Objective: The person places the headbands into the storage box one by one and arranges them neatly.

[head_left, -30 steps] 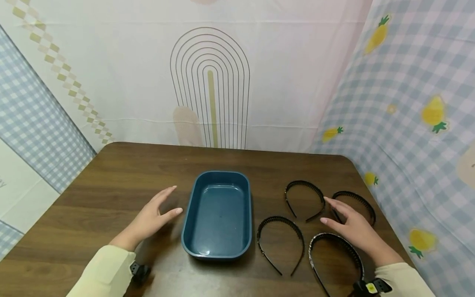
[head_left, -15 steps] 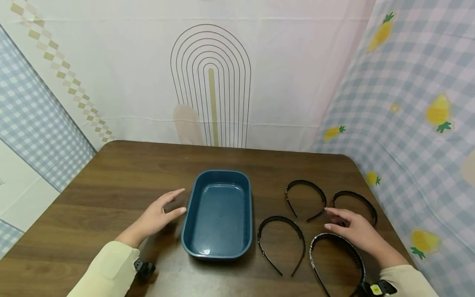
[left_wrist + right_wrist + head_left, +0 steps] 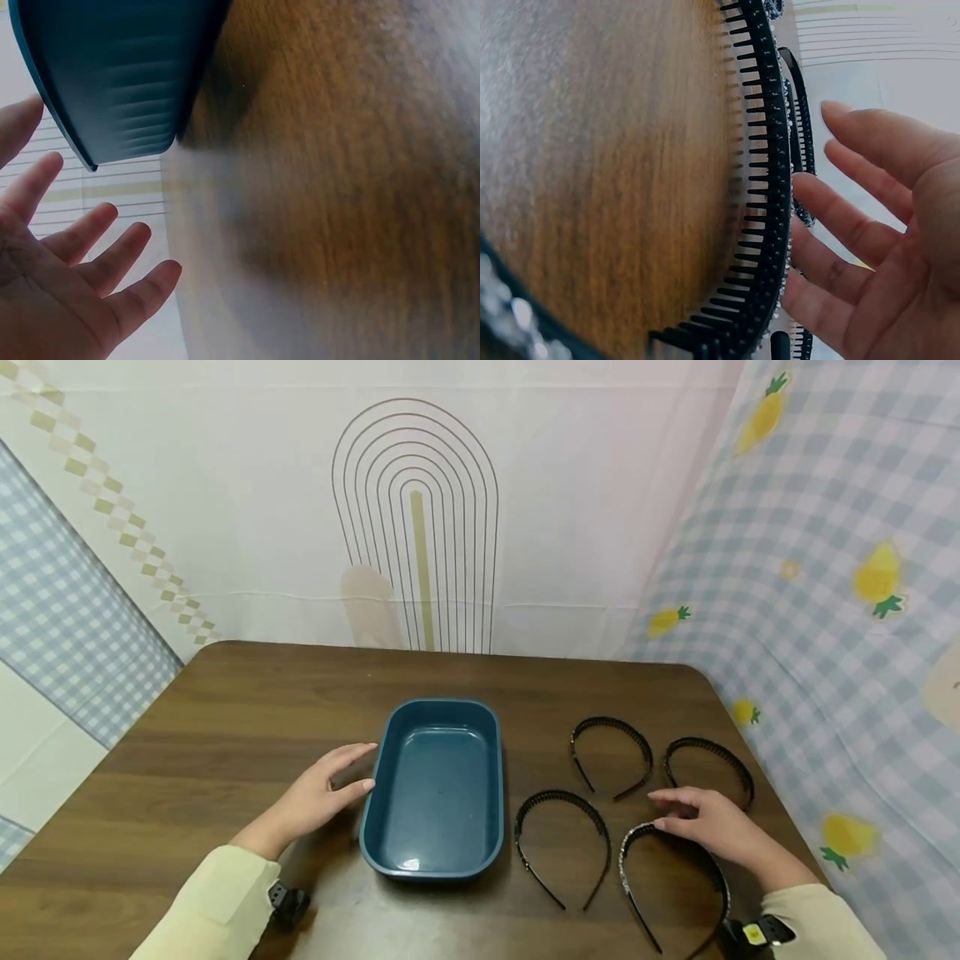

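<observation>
Left sleeve (image 3: 206, 902), pale yellow, with a black wrist device (image 3: 288, 903). Left hand (image 3: 311, 802), wide, fingers loosely extended; thumb and fingertips at the bin's rim, contact impossible to tell. Bin (image 3: 435, 810), blue, rectangular with rounded corners, upright on the brown table (image 3: 262, 702), just right of the left hand. First headband (image 3: 561, 795), black, toothed, lying left of the right hand, nearer the person. Second headband (image 3: 611, 721), black, toothed, beyond the right hand and to its left. Third headband (image 3: 626, 877), black with a glittering outer edge, on the near side of the right hand, thumb over its top; touch cannot be told. Right hand (image 3: 716, 827), wide, fingers relaxed. Fourth headband (image 3: 707, 742), black, toothed, just beyond the right hand, partly hidden by it.
</observation>
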### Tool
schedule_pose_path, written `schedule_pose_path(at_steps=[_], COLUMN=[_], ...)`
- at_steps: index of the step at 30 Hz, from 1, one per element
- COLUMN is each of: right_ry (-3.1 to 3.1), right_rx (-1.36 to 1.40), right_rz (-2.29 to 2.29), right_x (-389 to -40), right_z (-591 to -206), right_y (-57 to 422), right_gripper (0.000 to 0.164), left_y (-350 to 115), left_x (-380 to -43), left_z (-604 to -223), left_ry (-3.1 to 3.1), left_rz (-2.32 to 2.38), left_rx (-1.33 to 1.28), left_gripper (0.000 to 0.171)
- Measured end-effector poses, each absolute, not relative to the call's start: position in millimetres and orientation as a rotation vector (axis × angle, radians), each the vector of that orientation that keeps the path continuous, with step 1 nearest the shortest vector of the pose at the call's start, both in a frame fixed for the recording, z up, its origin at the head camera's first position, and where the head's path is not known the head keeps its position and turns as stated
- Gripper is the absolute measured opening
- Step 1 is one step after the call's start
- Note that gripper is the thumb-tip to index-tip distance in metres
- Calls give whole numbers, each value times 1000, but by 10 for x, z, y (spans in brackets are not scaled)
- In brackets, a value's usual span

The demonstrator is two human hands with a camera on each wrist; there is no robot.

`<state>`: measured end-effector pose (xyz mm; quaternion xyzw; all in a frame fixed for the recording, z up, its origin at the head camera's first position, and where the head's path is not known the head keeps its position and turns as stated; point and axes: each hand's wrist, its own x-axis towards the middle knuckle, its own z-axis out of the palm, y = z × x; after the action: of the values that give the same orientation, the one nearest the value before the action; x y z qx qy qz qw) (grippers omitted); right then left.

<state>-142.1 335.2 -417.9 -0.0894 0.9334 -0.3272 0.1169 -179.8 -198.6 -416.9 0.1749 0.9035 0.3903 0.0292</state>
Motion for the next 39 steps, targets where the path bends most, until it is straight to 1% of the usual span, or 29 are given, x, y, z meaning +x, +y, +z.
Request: schedule_pose_path(at_steps=[8,21,31,39], right_ry=[2706,2710,2743,2749], right_rx=[-278,-419,-441,-507], right_rz=[-891,-853,-814,-816], right_x=[-1441,-1465,-1454,-1453], right_z=[-4150,-4212,-4240,-4271], right_y=[3375,3433,3453,3449], right_gripper=[46,28,16,12], left_y=[-1991,-1983,-1946,-1955], left_x=[-1783,-1774,-1764,-1765], left_z=[-4123,-4099,-4089,-4105], left_ry=[2778,2786,2821,2827], left_rz=[1196,1146,1111,1084], left_rx=[545,588,597,576], left_gripper=[52,47,46,47])
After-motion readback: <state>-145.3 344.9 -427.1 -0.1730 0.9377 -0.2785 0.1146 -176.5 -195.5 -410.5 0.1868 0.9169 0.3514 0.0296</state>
